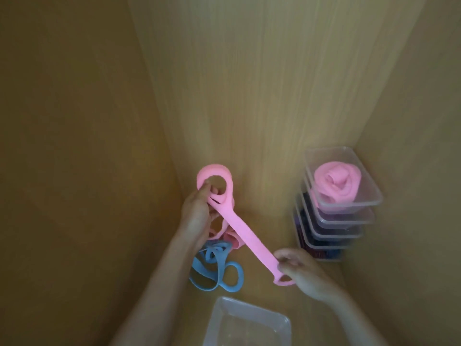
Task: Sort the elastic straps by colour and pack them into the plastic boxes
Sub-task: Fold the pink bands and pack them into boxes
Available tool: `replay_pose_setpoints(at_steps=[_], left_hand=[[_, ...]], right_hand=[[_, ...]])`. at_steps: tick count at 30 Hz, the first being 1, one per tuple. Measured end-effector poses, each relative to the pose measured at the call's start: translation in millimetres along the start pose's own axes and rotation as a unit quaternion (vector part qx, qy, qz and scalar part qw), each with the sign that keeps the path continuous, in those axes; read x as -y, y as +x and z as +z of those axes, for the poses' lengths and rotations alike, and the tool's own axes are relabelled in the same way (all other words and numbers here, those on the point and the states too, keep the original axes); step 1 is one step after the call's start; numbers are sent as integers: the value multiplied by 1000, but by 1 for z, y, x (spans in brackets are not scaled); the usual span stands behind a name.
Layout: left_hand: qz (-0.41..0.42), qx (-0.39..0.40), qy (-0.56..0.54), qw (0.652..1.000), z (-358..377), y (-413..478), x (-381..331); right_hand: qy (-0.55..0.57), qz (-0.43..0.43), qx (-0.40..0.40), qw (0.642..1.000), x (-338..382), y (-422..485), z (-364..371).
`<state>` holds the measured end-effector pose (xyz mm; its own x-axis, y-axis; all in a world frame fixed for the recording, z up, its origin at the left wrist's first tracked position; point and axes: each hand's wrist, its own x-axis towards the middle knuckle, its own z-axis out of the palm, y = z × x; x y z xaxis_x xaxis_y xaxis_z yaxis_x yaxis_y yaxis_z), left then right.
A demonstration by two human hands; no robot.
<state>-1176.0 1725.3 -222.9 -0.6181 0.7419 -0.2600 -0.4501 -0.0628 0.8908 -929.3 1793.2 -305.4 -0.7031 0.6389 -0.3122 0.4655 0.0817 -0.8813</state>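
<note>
1. A person stretches a pink strap (249, 236) between both hands above a wooden surface (262, 121). The strap runs on a slant from the far left to the near right.
2. The left hand (197, 213) grips the far end of the strap. Its fingers are curled into the bunched loops there, and one wide loop stands open above the knuckles.
3. The right hand (303, 273) pinches the near end between thumb and curled fingers. A small loop of the strap pokes out just below that grasp.
4. Beneath the left hand and wrist, loose pink straps (230, 239) lie in a small heap on the surface.
5. Just near of that heap, touching it, blue straps (214, 270) lie tangled in overlapping loops beside the left forearm.
6. At the right, against the wooden wall, stands a stack of clear plastic boxes (331, 228).
7. The top box (369, 193) is open and holds a rolled pink strap (334, 183) coiled like a rosette.
8. The lower boxes hold dark contents whose colours are hard to tell through the plastic.
9. At the near edge, between the forearms, sits an empty clear box (224, 318), well apart from the stack.
</note>
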Motion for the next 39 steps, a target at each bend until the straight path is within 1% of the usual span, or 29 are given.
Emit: replay_pose_setpoints(at_steps=[2,4,7,10,12,13,15,17,19,21,23,26,29,31,35,37,39], left_hand=[[29,-23,15,999,-1,-1,-5],[38,-45,13,998,-4,-5,-5],[26,-68,14,997,-7,-18,2],[4,-86,21,996,-7,-35,16],[1,-103,30,994,-9,-45,22],[-3,-117,27,993,-12,-48,24],[-24,-132,-16,991,-18,-53,25],[-23,-138,-46,989,-24,-55,25],[-17,-156,-25,987,-26,-53,25],[-30,-151,-29,988,-24,-49,22],[-21,-123,-18,992,-21,-48,20],[12,-54,-10,998,-14,-52,23],[23,-33,-4,999,-1,-56,22],[21,-37,6,999,9,-57,21],[-14,-34,-30,999,25,-57,15],[-25,1,-59,998,30,-56,8],[-14,35,-81,996,34,-54,0]], right_hand=[[9,24,-1,1000,4,27,4],[-34,28,-41,998,8,56,14],[-38,62,-113,991,10,101,34],[-42,123,-117,985,7,139,54],[-11,162,-126,979,1,154,65],[8,174,-143,974,-1,158,69],[16,176,-175,969,-6,162,72],[15,170,-202,965,-8,161,71],[32,135,-218,966,-5,156,66],[62,77,-230,968,3,145,59],[102,20,-243,964,17,132,48],[141,-62,-251,956,46,106,26],[146,-137,-248,948,79,70,3],[140,-177,-237,945,99,48,-9],[113,-259,-229,931,133,8,-22],[100,-297,-237,919,148,-9,-25],[104,-330,-245,906,164,-24,-27]])
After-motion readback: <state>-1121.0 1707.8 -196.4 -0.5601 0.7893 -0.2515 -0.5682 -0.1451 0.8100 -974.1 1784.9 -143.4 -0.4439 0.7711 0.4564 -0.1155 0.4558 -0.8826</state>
